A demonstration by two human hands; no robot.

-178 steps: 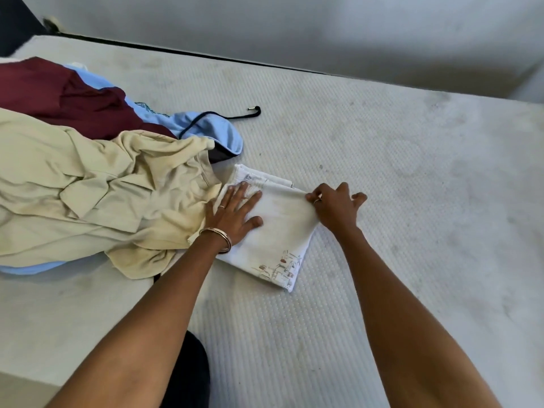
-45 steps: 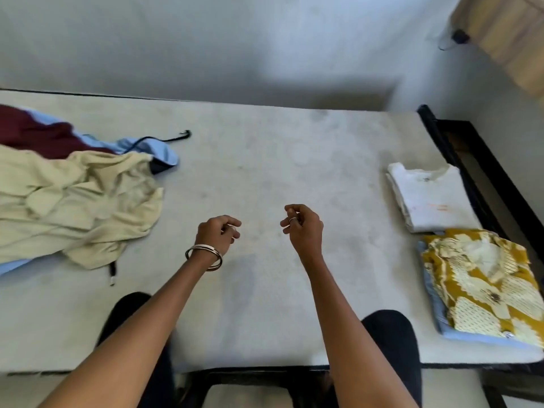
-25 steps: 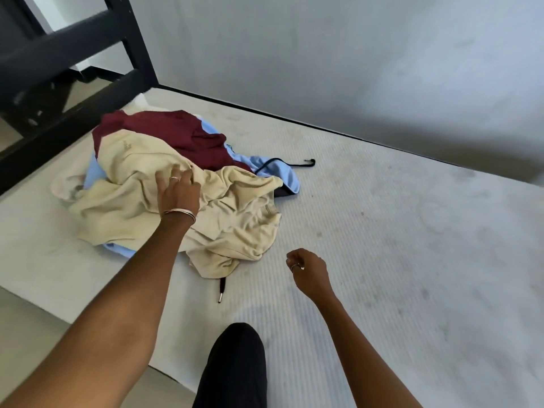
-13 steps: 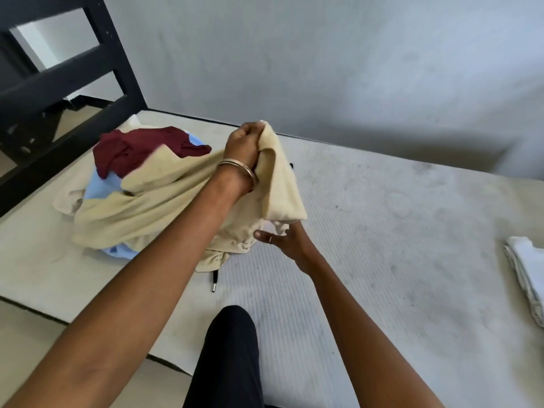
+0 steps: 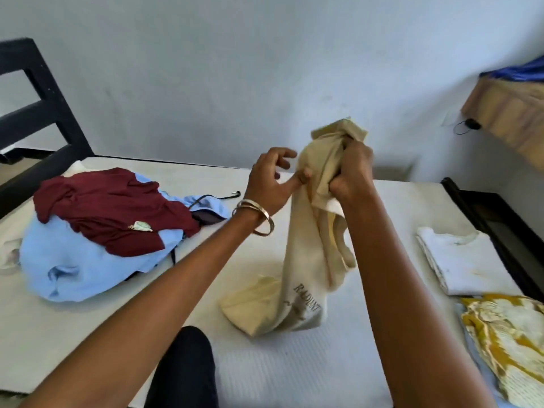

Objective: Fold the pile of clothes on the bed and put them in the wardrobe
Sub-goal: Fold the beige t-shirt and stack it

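A cream garment printed "RADIANT" hangs bunched over the middle of the mattress, its lower end resting on the bed. My right hand grips its top in a fist. My left hand, with bangles at the wrist, is beside it with fingers spread and only the thumb touching the cloth. The unfolded pile lies at the left: a maroon garment on top of a light blue garment. At the right edge lie a folded white garment and a folded yellow patterned garment.
A black bed frame rises at the left and runs along the right side. A wooden shelf juts from the right wall. The grey wall is close behind the bed. My dark-clothed knee is at the near edge.
The cream garment has been lifted off the pile and carried right to the bed's middle. My right hand now grips its top; my left hand has released its fist grip.
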